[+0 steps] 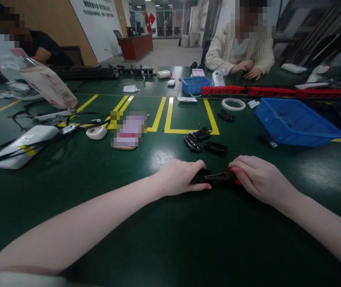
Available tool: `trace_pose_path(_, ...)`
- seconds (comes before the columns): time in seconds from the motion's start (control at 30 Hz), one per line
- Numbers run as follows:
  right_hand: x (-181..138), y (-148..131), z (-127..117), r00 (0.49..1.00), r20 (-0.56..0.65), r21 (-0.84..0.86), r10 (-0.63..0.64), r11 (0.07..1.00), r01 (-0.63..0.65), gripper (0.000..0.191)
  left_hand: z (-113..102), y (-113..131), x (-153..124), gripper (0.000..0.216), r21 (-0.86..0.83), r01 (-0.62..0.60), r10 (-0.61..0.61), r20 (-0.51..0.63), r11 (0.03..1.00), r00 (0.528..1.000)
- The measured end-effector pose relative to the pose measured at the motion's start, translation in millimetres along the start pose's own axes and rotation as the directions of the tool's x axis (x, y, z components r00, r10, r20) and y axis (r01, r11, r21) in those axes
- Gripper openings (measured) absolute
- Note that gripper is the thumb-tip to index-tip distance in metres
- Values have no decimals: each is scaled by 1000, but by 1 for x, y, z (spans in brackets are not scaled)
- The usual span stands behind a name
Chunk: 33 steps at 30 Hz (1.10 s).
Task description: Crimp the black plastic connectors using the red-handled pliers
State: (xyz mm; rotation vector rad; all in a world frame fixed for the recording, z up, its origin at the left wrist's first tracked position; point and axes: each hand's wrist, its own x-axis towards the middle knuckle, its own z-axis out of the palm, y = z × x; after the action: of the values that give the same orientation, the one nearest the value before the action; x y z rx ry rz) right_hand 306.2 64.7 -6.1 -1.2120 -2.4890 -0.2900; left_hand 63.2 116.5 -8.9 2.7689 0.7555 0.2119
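My right hand (260, 177) is closed around the red handles of dark long-nose pliers (219, 176), whose jaws point left. Between the thumb and fingers of my left hand (180, 177) sits a small black part (199, 177), its shape mostly hidden by the fingers. The plier tips reach this part; whether they grip it I cannot tell. Just beyond my hands lie several black plastic pieces: a ribbed one (192, 142), a flat one (215, 147) and, farther back, another piece (225, 115).
A blue bin (298, 123) stands at the right, with a tape roll (233, 104) beside it. Left are a phone (130, 131), a white box with cables (23, 145) and a leaning bottle (47, 81). A person in a striped sleeve (218, 52) sits across the green table (146, 239).
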Motion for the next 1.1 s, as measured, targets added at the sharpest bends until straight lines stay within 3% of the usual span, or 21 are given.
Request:
trace_pose_path(0.17, -2, -1, 1, 999, 1, 47, 54, 997, -54, 31, -1, 0, 0, 43, -10, 19, -19, 5, 1000, 1000)
trace_pose_path(0.73, 1, -6, 1, 998, 6, 44, 64, 997, -65, 32, -3, 1, 0, 41, -74, 15, -13, 30, 997, 999)
trace_pose_path(1.0, 0, -8, 1, 999, -8, 39, 44, 998, -44, 30, -4, 8, -3, 45, 30, 49, -51, 61, 998, 997)
trace_pose_path(1.1, -1, -9, 0, 999, -6, 51, 47, 998, -46, 30, -2, 9, -5, 45, 84, 41, -43, 25, 996, 999)
